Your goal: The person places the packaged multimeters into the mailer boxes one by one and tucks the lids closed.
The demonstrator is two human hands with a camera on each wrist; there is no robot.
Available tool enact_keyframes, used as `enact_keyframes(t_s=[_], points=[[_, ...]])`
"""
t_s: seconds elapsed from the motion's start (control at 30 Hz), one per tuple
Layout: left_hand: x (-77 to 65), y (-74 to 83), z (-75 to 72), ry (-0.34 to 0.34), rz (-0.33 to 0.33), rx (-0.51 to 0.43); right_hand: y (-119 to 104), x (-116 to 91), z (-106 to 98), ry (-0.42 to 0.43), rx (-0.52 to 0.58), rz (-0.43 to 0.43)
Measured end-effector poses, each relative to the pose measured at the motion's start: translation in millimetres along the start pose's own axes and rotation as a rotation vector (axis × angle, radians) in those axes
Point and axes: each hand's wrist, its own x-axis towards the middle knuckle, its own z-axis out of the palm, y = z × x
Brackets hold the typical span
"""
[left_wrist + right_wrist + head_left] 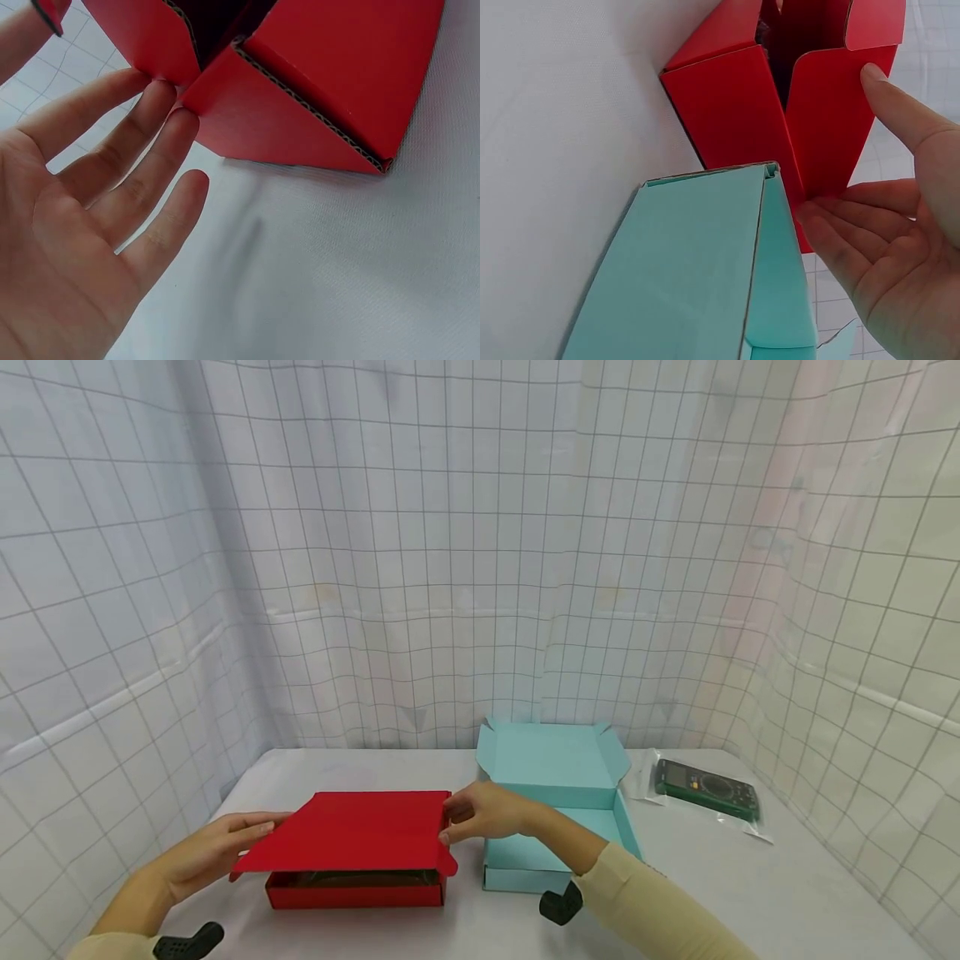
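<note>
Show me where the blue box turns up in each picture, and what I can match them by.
Head: the blue box stands open, low and just right of centre.
Left wrist: not in it.
Right wrist: at the bottom, left of centre, cut off by the lower edge.
Shared landmark: the red box, low and left of centre in head, along the top in both wrist views.

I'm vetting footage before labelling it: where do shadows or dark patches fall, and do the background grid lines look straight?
Head view: grid lines on the curtain waver, though I can't tell lens distortion from cloth folds; left wrist: soft shadows on the white tabletop beside the left hand; right wrist: the inside of the red box falls into darkness.
</note>
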Motion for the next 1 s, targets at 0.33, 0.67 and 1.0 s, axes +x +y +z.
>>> enact_keyframes(t_s=[0.33, 0.67, 1.0], points=[[2.2, 1.1, 2.1, -0.01, -0.006, 0.027, -0.1, -1.7, -0.6, -0.009, -0.064, -0.007], [1.9, 0.6, 2.6, 0.025, -0.021, 0.059, -5.0, -0.8, 1.3, -0.002, -0.168, -0.042], [1.9, -0.3, 6.5, 0.061, -0.036, 0.097, -7.0, -1.9, 6.8, 0.033, -0.287, -0.004]])
